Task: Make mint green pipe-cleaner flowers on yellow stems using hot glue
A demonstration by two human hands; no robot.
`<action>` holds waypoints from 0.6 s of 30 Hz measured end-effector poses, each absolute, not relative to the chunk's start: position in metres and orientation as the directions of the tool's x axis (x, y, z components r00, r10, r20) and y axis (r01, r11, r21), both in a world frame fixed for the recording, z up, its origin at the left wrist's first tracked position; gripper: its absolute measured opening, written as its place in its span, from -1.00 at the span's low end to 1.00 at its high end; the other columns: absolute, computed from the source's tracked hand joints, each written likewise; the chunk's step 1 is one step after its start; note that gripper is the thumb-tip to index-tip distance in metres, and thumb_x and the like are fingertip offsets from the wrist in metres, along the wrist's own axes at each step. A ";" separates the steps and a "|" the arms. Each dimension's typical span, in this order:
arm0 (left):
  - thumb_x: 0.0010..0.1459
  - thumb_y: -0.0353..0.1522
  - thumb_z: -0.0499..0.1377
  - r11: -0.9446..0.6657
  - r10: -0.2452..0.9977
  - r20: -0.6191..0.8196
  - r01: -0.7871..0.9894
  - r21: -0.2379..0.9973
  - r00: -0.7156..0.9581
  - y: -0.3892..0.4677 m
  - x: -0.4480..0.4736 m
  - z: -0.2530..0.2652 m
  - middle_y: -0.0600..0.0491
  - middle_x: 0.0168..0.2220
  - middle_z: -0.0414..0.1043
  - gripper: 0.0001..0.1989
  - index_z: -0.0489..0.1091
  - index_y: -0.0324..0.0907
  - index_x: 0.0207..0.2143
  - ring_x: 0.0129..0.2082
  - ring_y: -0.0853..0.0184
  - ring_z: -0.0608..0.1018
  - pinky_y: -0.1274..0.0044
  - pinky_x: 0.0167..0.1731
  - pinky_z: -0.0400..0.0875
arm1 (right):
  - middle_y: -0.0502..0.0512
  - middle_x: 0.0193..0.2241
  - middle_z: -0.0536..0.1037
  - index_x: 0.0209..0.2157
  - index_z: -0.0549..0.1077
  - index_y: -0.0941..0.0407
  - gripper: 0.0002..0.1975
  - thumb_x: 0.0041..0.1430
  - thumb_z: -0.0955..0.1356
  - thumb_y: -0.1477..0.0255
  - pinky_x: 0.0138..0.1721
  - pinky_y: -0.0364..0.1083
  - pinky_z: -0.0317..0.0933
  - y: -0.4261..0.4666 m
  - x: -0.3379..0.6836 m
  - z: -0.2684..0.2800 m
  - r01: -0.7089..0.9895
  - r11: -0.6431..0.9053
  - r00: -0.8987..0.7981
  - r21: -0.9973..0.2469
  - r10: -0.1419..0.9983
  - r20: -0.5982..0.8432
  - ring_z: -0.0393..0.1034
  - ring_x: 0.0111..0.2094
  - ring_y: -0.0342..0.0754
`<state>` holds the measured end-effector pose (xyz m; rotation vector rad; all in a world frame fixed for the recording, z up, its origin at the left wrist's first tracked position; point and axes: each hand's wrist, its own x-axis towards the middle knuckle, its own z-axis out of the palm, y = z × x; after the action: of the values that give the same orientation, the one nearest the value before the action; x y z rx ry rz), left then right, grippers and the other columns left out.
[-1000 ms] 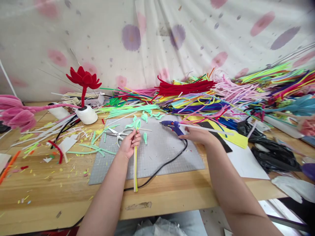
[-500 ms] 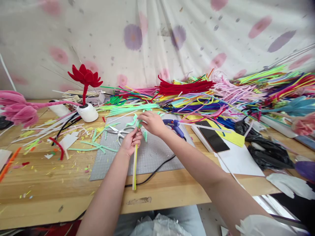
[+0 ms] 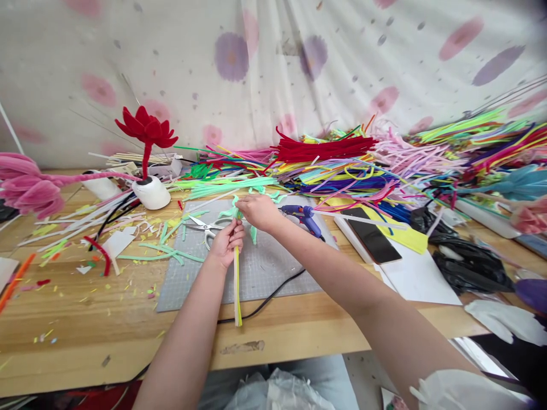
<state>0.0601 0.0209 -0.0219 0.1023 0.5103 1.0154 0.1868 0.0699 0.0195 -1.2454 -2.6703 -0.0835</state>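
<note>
My left hand (image 3: 228,244) is closed around a bundle of yellow and white pipe cleaners (image 3: 237,290), whose lower end hangs toward the table's front edge. Just above it, my right hand (image 3: 260,213) pinches a mint-green pipe-cleaner piece (image 3: 235,206) at the bundle's top. Its fingertips partly hide how the two parts meet. Below my right hand, another mint-green piece (image 3: 253,234) points down. Scissors (image 3: 208,231) with pale handles lie open on the grey cutting mat (image 3: 273,285), left of my hands. A blue glue gun (image 3: 304,216) rests to the right.
Loose mint-green strips (image 3: 171,251) lie at the mat's left. A red flower (image 3: 147,128) stands in a white pot (image 3: 151,195). Heaped pipe cleaners (image 3: 327,149) line the back. A phone (image 3: 371,236) lies at right; a black cord (image 3: 269,299) crosses the mat.
The view has shifted slightly. My right hand's fingers have drawn closer around the mint-green piece at the top, and the bundle's lower end has swung a little to the right.
</note>
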 end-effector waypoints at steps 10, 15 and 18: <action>0.26 -0.40 -0.15 0.518 0.837 -0.378 -0.798 0.309 0.397 0.021 0.061 -0.023 0.20 -0.62 0.01 -0.75 0.19 -0.27 -0.44 -0.80 0.67 0.06 0.84 -0.92 -0.13 | 0.26 -0.28 0.53 -0.30 0.47 0.24 -0.77 0.12 0.20 0.54 -0.32 -0.10 0.11 0.068 0.179 0.025 0.782 0.623 -0.614 -0.005 0.772 0.163 0.39 -0.25 0.03; 0.26 -0.40 -0.16 0.519 0.840 -0.345 -0.807 0.282 0.419 0.020 0.059 -0.020 0.20 -0.62 0.01 -0.75 0.19 -0.28 -0.43 -0.80 0.67 0.07 0.84 -0.91 -0.13 | 0.21 -0.22 0.53 -0.18 0.45 0.18 -0.75 0.15 0.21 0.50 -0.25 -0.12 0.13 0.076 0.185 0.023 0.770 0.632 -0.605 -0.090 0.767 0.214 0.38 -0.18 0.00; 0.26 -0.40 -0.15 0.535 0.834 -0.305 -0.812 0.236 0.461 0.018 0.056 -0.019 0.20 -0.62 0.02 -0.77 0.18 -0.27 -0.42 -0.79 0.67 0.09 0.84 -0.91 -0.14 | 0.16 -0.10 0.48 -0.07 0.40 0.12 -0.70 0.14 0.26 0.46 -0.18 -0.12 0.14 0.079 0.191 0.024 0.754 0.636 -0.576 -0.164 0.760 0.300 0.35 -0.11 -0.02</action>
<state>0.0557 0.0184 -0.0193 0.0596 0.4088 1.0129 0.1907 0.0794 0.0237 -1.2095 -2.5169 0.0258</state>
